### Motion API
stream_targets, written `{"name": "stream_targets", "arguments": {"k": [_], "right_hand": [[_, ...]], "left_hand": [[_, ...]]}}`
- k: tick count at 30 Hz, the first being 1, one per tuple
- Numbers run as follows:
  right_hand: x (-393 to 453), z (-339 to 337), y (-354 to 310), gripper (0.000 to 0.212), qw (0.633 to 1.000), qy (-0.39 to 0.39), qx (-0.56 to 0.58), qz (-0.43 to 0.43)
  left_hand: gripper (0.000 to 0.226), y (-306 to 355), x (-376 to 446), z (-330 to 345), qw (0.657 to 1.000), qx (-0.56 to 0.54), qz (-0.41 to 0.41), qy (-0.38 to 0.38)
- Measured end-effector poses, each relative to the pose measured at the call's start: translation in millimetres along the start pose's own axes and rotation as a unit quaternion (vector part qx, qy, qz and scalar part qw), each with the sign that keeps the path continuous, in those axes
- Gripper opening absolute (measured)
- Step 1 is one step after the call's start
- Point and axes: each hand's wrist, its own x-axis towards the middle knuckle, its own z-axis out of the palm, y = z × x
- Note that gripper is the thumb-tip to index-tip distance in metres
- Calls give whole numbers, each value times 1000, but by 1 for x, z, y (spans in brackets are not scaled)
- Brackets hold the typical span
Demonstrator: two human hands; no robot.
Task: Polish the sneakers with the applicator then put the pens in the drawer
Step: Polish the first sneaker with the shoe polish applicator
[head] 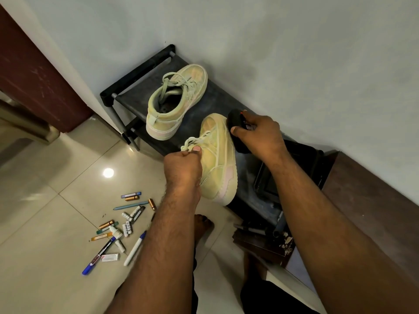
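Two pale yellow-green sneakers sit on a black shoe rack (136, 71). The far sneaker (176, 100) stands alone. The near sneaker (217, 155) is gripped at its collar and laces by my left hand (182, 168). My right hand (258, 134) holds a black polish applicator (235, 120) against the right side of that sneaker near the toe. Several pens and markers lie scattered on the floor tiles at the lower left, among them a blue marker (99, 254) and a white pen (135, 248).
Batteries and small tubes (128, 220) are mixed in with the pens. A brown door (34, 71) stands at the left. A dark wooden unit (362, 189) is against the wall at the right. My bare feet (203, 227) are on the floor below the rack.
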Motion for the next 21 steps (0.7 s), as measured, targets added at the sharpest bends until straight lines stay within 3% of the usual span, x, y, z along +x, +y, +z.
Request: {"name": "stream_targets", "arguments": {"k": [5,9,13,21], "right_hand": [[-56,-3,-9,48,998,5,19,51],[-108,7,-14,62,996,13,-58,60],[-142,26,-7,68,997,55,-51,35],[-105,39,-8,68,978,192,-85,3]], "left_hand": [[11,-1,-1,1,1000,-4,5,6],[25,1,-1,-1,1000,-16,-13,6],[11,1,-1,-2,999,-29,-18,13],[24,-5,-4,3,999,11,-21,-23]]}}
